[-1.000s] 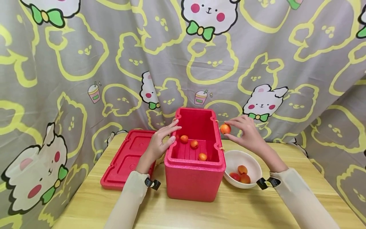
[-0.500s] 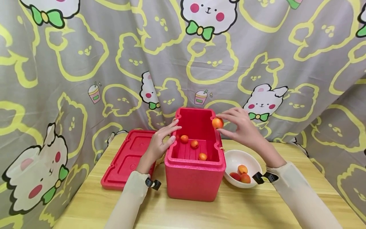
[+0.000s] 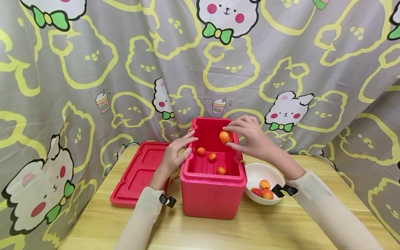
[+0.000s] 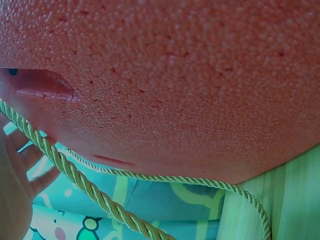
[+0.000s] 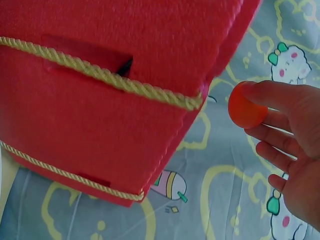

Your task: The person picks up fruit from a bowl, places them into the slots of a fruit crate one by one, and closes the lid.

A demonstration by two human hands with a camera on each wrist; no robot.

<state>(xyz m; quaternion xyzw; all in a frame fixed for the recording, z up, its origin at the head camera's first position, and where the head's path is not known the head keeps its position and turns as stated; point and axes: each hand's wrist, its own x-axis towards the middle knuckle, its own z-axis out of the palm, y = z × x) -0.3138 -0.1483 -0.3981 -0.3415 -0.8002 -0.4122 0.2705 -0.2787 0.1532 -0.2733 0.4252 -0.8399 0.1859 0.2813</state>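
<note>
Clock read from the centre of the red box in the head view, 12 being the far side. 1 orange-red fruit is pinched between thumb and fingertips of the right hand and is seen at 1 o'clock, over the box's opening; from the right wrist, the lower fingers are shown partly extended. The left hand is rested at 10 o'clock on the rim, fingers nearly straight, thumb apart; only the rim is touched.

Inside the box, 3 loose fruits are scattered on the floor: at 11 o'clock, near the middle, at 5 o'clock. A white bowl is set close by at 4 o'clock; 3 more fruits are bunched in it. A red lid is laid flat at 9 o'clock on the wood-grain counter. Twisted gold rope is strung along the box's sides. At 12, a patterned grey curtain is hung.
</note>
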